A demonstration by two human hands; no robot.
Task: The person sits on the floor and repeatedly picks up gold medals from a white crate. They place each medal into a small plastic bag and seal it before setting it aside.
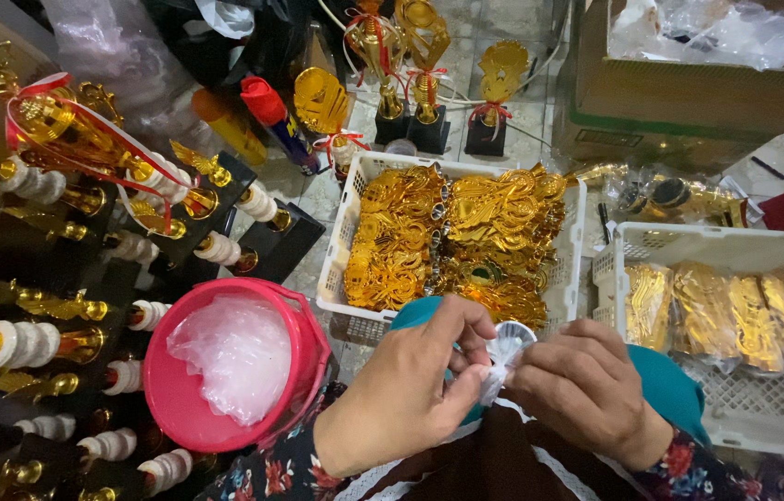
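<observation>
My left hand (411, 390) and right hand (587, 390) both pinch a small clear plastic piece (506, 348) with closed fingers, right over my lap. It looks thin and shiny. A round pink bucket (179, 399) of clear plastic sits close on my left. A white basket (341, 232) of bumpy gold pieces (448, 241) sits just ahead.

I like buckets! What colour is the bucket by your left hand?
Pink, the bucket with clear plastic inside; the head view shows it.

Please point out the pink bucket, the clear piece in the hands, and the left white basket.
bucket (166, 406): head view, pink rim.
clear piece (507, 345): head view, its round top.
left basket (344, 241): head view, left wall.
</observation>
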